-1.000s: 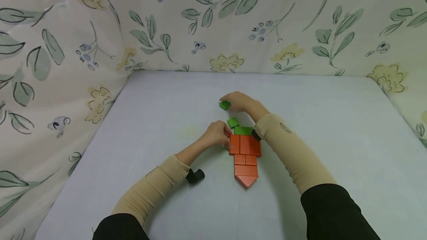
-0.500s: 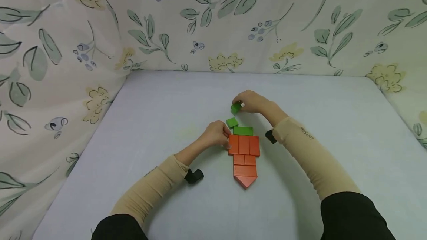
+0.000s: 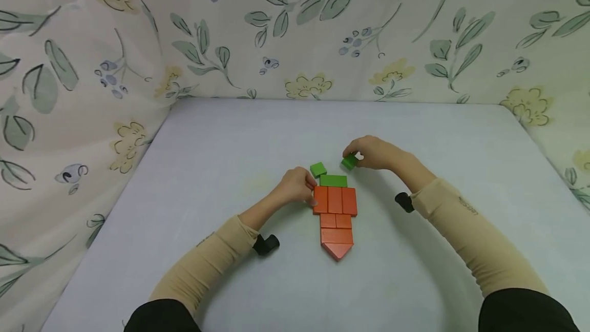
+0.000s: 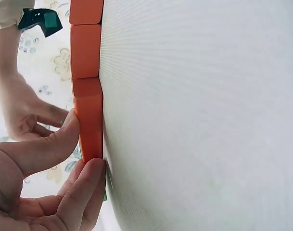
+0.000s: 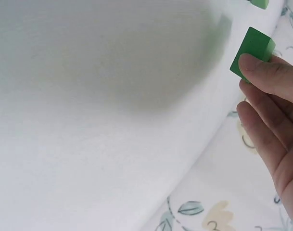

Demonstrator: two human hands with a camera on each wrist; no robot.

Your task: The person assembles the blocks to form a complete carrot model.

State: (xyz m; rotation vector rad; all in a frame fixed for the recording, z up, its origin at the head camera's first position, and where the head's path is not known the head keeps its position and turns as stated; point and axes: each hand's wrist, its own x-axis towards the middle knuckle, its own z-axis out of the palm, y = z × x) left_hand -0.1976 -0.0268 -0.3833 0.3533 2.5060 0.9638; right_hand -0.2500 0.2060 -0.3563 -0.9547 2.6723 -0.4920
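Note:
Between the thumb and fingers of my right hand (image 3: 380,153) a small green block (image 3: 350,161) is pinched, just beyond the right end of the arrangement. The right wrist view shows the thumb flat on the green face. My left hand (image 3: 296,185) is at the leftmost of three upright orange blocks (image 3: 320,200); in the left wrist view its thumb and fingertips grip that orange block (image 4: 90,120) at one end. A long green block (image 3: 333,181) lies against the far side of the orange row. Touching its left corner is a small tilted green block (image 3: 318,169).
Nearer me, smaller orange blocks (image 3: 336,221), a wide orange block (image 3: 336,235) and an orange triangle (image 3: 337,251) continue the shape. All lie on a white tabletop (image 3: 221,137), with a floral cloth (image 3: 304,24) hanging behind and at the sides. Black wrist cameras (image 3: 266,245) stick out below both sleeves.
My right hand has carried the green block rightward and a little nearer, from beyond the tilted green block to the right of it. My left hand stays at the orange row.

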